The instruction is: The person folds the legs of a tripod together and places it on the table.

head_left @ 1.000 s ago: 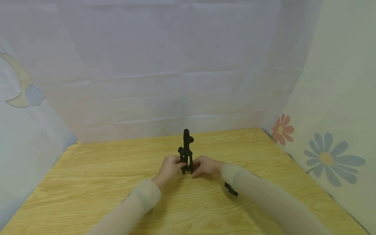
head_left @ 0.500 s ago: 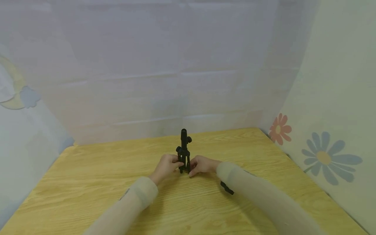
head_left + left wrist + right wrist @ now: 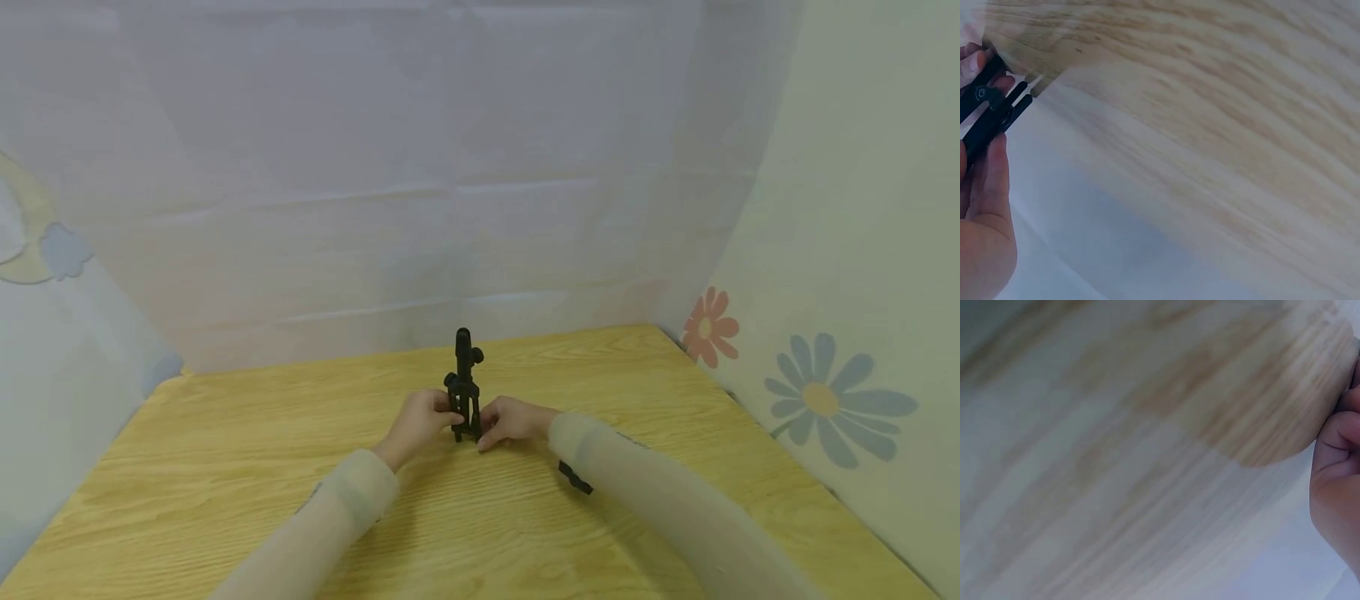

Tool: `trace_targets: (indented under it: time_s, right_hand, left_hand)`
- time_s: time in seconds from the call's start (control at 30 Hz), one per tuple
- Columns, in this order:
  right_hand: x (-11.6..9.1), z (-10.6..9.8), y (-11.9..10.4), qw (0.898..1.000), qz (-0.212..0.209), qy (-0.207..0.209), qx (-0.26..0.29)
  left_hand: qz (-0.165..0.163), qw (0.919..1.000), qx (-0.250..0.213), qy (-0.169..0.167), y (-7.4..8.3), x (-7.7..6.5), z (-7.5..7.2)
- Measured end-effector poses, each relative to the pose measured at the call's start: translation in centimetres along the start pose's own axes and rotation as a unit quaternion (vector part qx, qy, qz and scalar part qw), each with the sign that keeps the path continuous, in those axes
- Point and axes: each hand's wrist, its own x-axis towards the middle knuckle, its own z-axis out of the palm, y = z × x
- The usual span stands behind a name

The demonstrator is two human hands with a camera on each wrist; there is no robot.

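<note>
A small black tripod [image 3: 463, 379] stands upright near the middle of the table in the head view, its legs close together and a knob on either side of its upper part. My left hand [image 3: 422, 421] grips a leg on its left side, thumb in front. The left wrist view catches that hand [image 3: 988, 212] with its fingers on the dark legs [image 3: 991, 119]. On the other side, my right hand [image 3: 513, 419] pinches the right leg low down, near the tabletop. In the right wrist view only part of the right hand [image 3: 1338, 462] shows, at the right edge.
A black piece [image 3: 575, 477], partly covered by the right sleeve [image 3: 622, 467], shows beneath the forearm; its kind cannot be told. The wooden table [image 3: 247, 442] meets a pale covered wall [image 3: 337, 208] behind and a flower-printed wall [image 3: 847, 250] at the right.
The whole head view has shifted slightly, so the tripod and both hands appear a little further left. Both hands keep their hold on the legs, with no clear change in the tripod.
</note>
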Motion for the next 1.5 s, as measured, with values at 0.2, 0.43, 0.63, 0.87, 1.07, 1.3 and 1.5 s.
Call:
trace_targets:
  time_s: [0.2, 0.43, 0.63, 0.87, 1.07, 1.3, 1.5]
  right_hand:
    - [-0.1, -0.3, 0.2, 1.0, 0.011, 0.004, 0.001]
    - [-0.3, -0.6, 0.3, 1.0, 0.005, -0.01, 0.02]
    - [-0.5, -0.8, 0.0, 0.999, -0.028, -0.03, 0.007]
    - [0.1, -0.3, -0.3, 0.999, -0.024, -0.025, 0.004]
    - [0.2, 0.1, -0.7, 1.0, -0.013, -0.014, -0.017]
    - [0.4, 0.2, -0.6, 1.0, 0.005, -0.014, 0.0]
    - [0.7, 0.2, -0.8, 1.0, -0.009, -0.025, -0.001]
  left_hand:
    - [0.002, 0.9996, -0.025, 0.01, 0.3, 0.0, -0.3]
    - [0.02, 0.9995, -0.02, 0.01, 0.3, 0.0, -0.2]
    - [0.044, 0.9986, 0.003, 0.029, 0.3, 0.0, 0.1]
    - [0.043, 0.9985, 0.002, 0.033, 0.1, 0.0, -0.1]
    - [0.021, 0.9991, -0.018, 0.033, -0.2, -0.1, -0.2]
    - [0.002, 0.9981, -0.05, 0.036, -0.7, -0.3, -0.1]
    - [0.006, 0.9977, -0.049, 0.047, -0.9, -0.5, -0.4]
